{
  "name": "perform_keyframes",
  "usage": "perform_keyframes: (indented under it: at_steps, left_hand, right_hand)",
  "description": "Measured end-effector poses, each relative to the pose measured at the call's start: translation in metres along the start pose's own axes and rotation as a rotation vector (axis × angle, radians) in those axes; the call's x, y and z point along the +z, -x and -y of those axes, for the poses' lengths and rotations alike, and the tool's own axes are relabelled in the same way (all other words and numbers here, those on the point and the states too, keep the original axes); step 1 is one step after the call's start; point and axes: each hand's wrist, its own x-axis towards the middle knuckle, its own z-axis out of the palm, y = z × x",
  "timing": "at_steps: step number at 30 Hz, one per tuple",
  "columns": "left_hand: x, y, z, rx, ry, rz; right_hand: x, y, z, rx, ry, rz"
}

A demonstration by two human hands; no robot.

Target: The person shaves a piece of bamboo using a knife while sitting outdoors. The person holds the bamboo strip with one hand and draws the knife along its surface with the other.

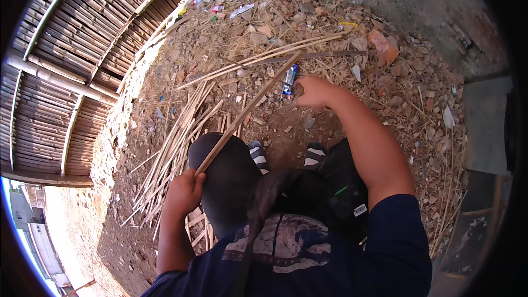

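One strip [247, 114] slants over the left knee [234, 181], lower end held in the grip of the left hand [183, 192]. Right hand [314, 92]: beside the blue packet [289, 80]; grip state cannot be determined.

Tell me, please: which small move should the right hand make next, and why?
Perhaps the right hand should move to the far end of the long brown wooden-looking strip to steady it: only the left hand grips it, near its other end, while the right is beside a shiny blue packet.
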Motion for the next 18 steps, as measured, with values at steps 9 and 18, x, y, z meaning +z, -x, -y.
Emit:
perform_keyframes:
  at_steps: [9, 18]
  left_hand:
    - [-0.001, -0.002, -0.005, -0.011, 0.006, -0.005]
    - [0.004, 0.001, 0.000, 0.029, 0.035, -0.052]
  right_hand:
    - [-0.014, 0.009, 0.005, 0.166, -0.189, 0.115]
    - [0.008, 0.016, 0.029, -0.081, -0.034, 0.067]
